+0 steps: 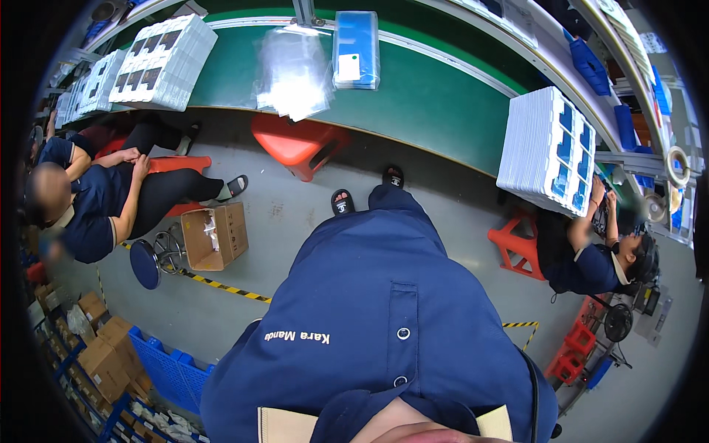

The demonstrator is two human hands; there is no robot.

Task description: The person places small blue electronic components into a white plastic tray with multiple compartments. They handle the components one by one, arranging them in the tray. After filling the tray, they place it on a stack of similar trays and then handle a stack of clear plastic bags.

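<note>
Navy work shirt with snap buttons [384, 325] fills the lower middle of the frame, worn by the person with the camera, and it hides both of their hands, so whether those are open or closed, or holding anything, can't be told. Past the shirt, two black sandalled feet [367, 190] stand on the grey concrete floor [288, 214].

Just left of centre sits an open brown cardboard box [215, 236] beside a round blue stool [146, 263], with yellow-black hazard tape [221, 286] running under them. Bottom left has a blue plastic crate [173, 373] and more cartons.

Far left, a seated co-worker in navy [96, 199] rests hands on a knee. Right side, another seated co-worker [591, 255] reaches up at a tall stack of white trays with blue pockets [550, 151].

Farthest off, across the top, runs a green conveyor belt [428, 96] carrying clear plastic bags [293, 70], a blue flat package [356, 48] and another white tray stack [166, 63] at upper left. An orange plastic stool [299, 144] sits on the floor in front of it.
</note>
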